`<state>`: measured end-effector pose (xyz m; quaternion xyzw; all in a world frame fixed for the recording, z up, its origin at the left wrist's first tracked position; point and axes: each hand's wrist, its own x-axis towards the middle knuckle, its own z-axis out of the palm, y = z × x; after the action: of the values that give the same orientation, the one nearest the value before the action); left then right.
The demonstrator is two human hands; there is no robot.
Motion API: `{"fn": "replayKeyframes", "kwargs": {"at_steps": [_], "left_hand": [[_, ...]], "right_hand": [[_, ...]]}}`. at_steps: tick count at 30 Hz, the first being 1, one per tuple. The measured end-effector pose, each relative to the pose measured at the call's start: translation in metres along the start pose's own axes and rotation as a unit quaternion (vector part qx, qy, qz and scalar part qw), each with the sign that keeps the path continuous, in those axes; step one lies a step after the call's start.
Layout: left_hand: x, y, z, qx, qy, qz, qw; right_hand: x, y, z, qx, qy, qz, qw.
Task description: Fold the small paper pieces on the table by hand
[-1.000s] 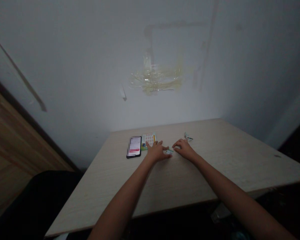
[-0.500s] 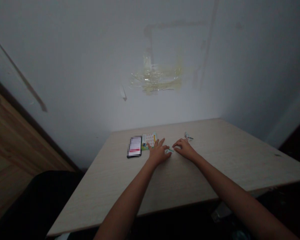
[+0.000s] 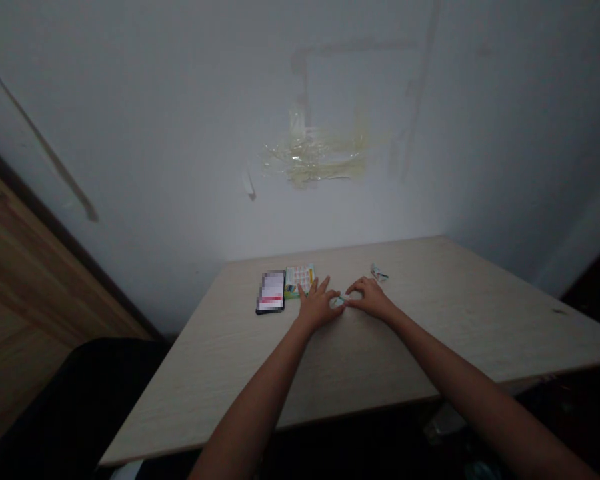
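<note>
Both my hands rest on a pale wooden table (image 3: 430,347) in dim light. My left hand (image 3: 318,303) lies with its fingers spread, and its thumb and forefinger touch a small pale green piece of paper (image 3: 338,301). My right hand (image 3: 369,297) is curled beside it, its fingertips pinching the same piece from the right. The paper is mostly hidden between the two hands, and I cannot make out its shape.
A phone (image 3: 271,292) with a lit screen lies left of my left hand. Next to it is a colourful printed card (image 3: 298,280). A small crumpled scrap (image 3: 379,272) lies beyond my right hand. The white wall carries old tape residue (image 3: 315,160). A dark chair back (image 3: 70,407) sits at lower left.
My hands have closed in on each other around the small paper piece. My left hand's fingers have spread a little. The view has shifted slightly.
</note>
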<state>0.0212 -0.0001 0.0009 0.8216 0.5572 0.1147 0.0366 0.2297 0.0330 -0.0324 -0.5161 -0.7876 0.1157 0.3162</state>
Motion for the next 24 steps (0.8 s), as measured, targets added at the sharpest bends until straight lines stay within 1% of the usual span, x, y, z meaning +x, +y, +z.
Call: {"fn": "replayKeyframes", "kwargs": {"at_steps": [4, 8, 10, 11, 16, 21, 24], "left_hand": [[0.001, -0.002, 0.002, 0.003, -0.004, -0.002, 1.0], [0.003, -0.003, 0.002, 0.006, -0.018, -0.006, 1.0], [0.004, -0.004, 0.002, 0.005, -0.02, -0.01, 1.0], [0.004, -0.004, 0.002, 0.004, -0.022, -0.012, 1.0], [0.002, -0.005, 0.003, 0.003, -0.015, -0.007, 1.0], [0.0, -0.002, 0.007, 0.001, 0.023, -0.006, 1.0], [0.001, 0.002, 0.009, -0.003, 0.057, -0.026, 0.998]], "right_hand": [[0.004, -0.003, 0.002, 0.002, 0.007, 0.034, 0.999], [0.01, -0.003, 0.004, 0.0, 0.033, 0.086, 0.996], [0.013, -0.001, 0.004, -0.001, 0.049, 0.099, 0.994], [0.013, 0.0, 0.003, -0.005, 0.06, 0.098, 0.993], [0.013, 0.006, -0.001, -0.016, 0.046, 0.066, 0.997], [0.009, 0.008, -0.002, 0.0, 0.043, 0.037, 0.998], [0.006, 0.01, 0.0, 0.016, 0.044, 0.02, 0.999]]}}
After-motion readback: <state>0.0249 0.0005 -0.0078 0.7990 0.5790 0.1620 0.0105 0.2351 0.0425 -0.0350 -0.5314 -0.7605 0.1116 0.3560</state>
